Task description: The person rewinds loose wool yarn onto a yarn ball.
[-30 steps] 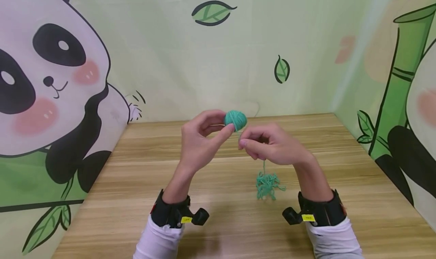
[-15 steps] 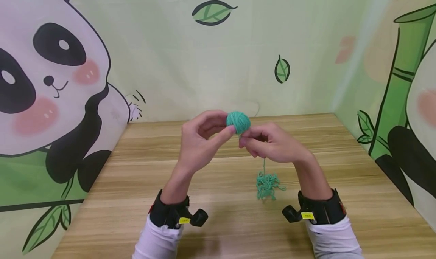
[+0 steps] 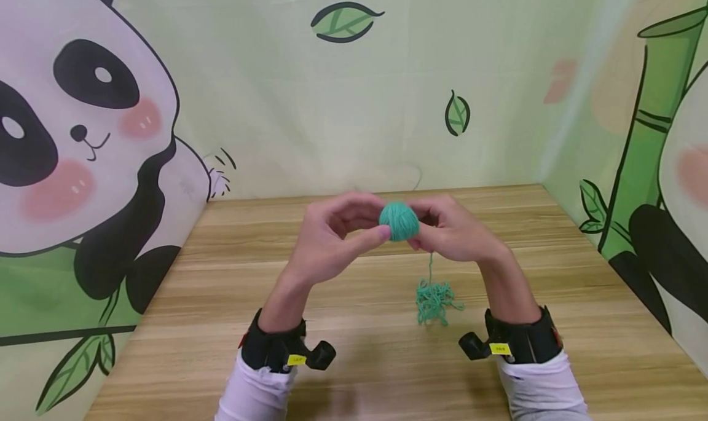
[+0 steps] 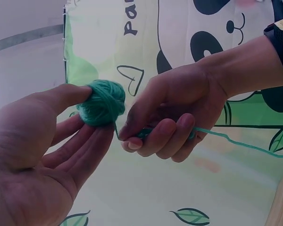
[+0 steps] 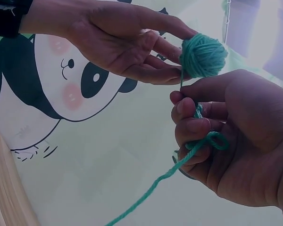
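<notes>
My left hand (image 3: 337,240) holds a small ball of teal yarn (image 3: 399,221) between thumb and fingertips, above the table. Beside it, my right hand (image 3: 456,230) pinches the yarn strand (image 4: 117,128) close to where it leaves the ball. In the right wrist view, that strand passes through the curled fingers (image 5: 193,127), makes a small loop (image 5: 218,140) at the palm and runs down. Below the right hand, a loose tangle of the same yarn (image 3: 435,301) lies on the table, joined by the hanging strand (image 3: 431,267). In the head view the ball partly hides the right fingertips.
The wooden table (image 3: 221,286) extends under both arms to a printed backdrop (image 3: 265,101) with pandas, leaves and bamboo. Black wrist straps with cameras (image 3: 321,354) sit on both forearms.
My left hand has tilted and carried the yarn ball right and slightly down, so it now overlaps the right fingertips. The right hand has shifted slightly; the tangle stays put.
</notes>
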`<state>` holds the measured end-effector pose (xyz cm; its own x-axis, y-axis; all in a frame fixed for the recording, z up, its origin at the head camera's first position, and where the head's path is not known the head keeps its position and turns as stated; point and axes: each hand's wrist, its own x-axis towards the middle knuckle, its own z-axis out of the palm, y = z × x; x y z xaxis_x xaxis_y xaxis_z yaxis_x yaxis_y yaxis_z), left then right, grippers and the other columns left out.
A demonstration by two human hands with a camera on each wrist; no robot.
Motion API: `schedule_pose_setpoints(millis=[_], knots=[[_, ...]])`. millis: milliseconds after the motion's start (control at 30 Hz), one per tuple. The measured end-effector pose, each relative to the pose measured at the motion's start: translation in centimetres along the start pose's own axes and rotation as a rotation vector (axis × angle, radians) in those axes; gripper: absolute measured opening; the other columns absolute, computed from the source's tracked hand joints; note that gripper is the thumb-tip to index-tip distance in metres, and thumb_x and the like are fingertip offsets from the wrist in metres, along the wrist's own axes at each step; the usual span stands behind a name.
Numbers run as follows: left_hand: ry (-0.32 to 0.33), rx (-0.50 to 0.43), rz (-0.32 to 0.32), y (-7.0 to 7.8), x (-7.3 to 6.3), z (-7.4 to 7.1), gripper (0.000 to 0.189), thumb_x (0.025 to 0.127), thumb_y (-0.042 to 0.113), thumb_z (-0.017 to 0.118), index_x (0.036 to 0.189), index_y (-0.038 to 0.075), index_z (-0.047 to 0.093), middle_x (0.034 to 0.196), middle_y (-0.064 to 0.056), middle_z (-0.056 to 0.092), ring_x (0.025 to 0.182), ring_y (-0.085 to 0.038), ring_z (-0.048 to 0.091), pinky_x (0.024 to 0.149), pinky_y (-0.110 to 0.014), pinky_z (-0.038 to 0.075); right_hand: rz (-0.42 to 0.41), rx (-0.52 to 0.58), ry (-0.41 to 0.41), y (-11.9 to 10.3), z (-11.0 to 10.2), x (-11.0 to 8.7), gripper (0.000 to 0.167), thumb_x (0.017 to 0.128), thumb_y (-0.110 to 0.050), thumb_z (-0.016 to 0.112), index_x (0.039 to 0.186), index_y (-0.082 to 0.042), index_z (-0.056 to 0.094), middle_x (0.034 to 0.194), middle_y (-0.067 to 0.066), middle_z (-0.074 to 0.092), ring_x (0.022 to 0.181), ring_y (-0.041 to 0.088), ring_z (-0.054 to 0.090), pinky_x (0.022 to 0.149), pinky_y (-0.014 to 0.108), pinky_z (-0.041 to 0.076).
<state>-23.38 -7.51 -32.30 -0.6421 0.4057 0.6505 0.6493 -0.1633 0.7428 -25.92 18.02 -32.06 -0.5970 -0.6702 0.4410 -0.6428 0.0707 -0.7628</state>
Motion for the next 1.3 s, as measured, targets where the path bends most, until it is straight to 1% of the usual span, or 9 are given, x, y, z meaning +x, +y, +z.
schedule_pose_setpoints(millis=[100,233,300,467,600,1000,1167,1300], knots=[[-0.029,0.001,-0.021,0.0,-0.1,0.0,0.030,0.093,-0.012,0.080,0.123,-0.011,0.075,0.114,-0.034,0.079,0.097,-0.014,0.083,0.091,-0.039,0.074,0.011,0.006,0.020,0.2,0.0,-0.1,0.015,0.113,-0.003,0.062,0.102,-0.002,0.072,0.071,0.007,0.058,0.055,0.016,0.049,0.049,0.025,0.044],[-0.071,0.014,-0.024,0.0,-0.1,0.0,0.030,0.092,-0.014,0.081,0.122,-0.010,0.077,0.114,-0.031,0.080,0.097,-0.014,0.083,0.092,-0.042,0.074,-0.008,0.017,0.033,0.2,-0.1,-0.1,0.015,0.114,-0.006,0.063,0.104,-0.001,0.074,0.071,0.003,0.056,0.055,0.015,0.047,0.048,0.026,0.042],[-0.081,0.023,-0.021,0.0,-0.1,-0.1,0.030,0.092,-0.014,0.081,0.121,-0.011,0.077,0.114,-0.031,0.080,0.097,-0.014,0.083,0.092,-0.043,0.074,-0.008,0.023,0.041,0.1,-0.2,-0.1,0.017,0.115,-0.008,0.063,0.104,-0.001,0.074,0.071,0.002,0.055,0.054,0.015,0.045,0.047,0.027,0.041],[-0.107,0.035,-0.003,0.0,0.0,-0.2,0.030,0.091,-0.015,0.081,0.121,-0.010,0.077,0.112,-0.030,0.080,0.096,-0.014,0.083,0.092,-0.042,0.074,0.024,0.038,0.086,-0.2,-0.2,-0.2,0.022,0.117,-0.010,0.061,0.101,-0.001,0.072,0.068,-0.001,0.051,0.053,0.016,0.043,0.046,0.030,0.037],[-0.135,0.050,0.018,-0.1,0.0,-0.2,0.031,0.090,-0.016,0.083,0.120,-0.010,0.077,0.111,-0.028,0.081,0.096,-0.015,0.083,0.092,-0.040,0.073,0.028,0.040,0.114,-0.2,-0.1,-0.1,0.022,0.116,-0.007,0.059,0.098,-0.001,0.071,0.066,-0.001,0.050,0.052,0.015,0.042,0.045,0.029,0.036],[-0.124,0.233,0.057,-0.8,0.0,-0.3,0.027,0.090,-0.005,0.090,0.115,-0.004,0.080,0.107,-0.017,0.085,0.093,-0.022,0.085,0.090,-0.036,0.074,0.028,0.054,0.147,-0.3,0.0,-0.2,0.025,0.115,-0.004,0.058,0.093,-0.001,0.070,0.065,0.000,0.051,0.051,0.016,0.040,0.044,0.030,0.033],[-0.131,0.321,0.076,-1.0,0.0,-0.3,0.024,0.091,0.000,0.091,0.113,-0.001,0.082,0.105,-0.014,0.086,0.091,-0.019,0.085,0.088,-0.033,0.073,0.020,0.062,0.166,-0.4,0.0,-0.2,0.026,0.114,-0.002,0.057,0.091,-0.002,0.068,0.066,0.002,0.051,0.051,0.017,0.040,0.044,0.031,0.033],[-0.134,0.374,0.083,-1.2,0.2,-0.4,0.022,0.092,0.003,0.091,0.112,0.000,0.082,0.104,-0.012,0.086,0.090,-0.018,0.085,0.087,-0.033,0.074,0.017,0.057,0.171,-0.5,0.0,-0.2,0.025,0.114,-0.002,0.057,0.091,-0.002,0.068,0.066,0.002,0.052,0.051,0.017,0.040,0.043,0.032,0.032]])
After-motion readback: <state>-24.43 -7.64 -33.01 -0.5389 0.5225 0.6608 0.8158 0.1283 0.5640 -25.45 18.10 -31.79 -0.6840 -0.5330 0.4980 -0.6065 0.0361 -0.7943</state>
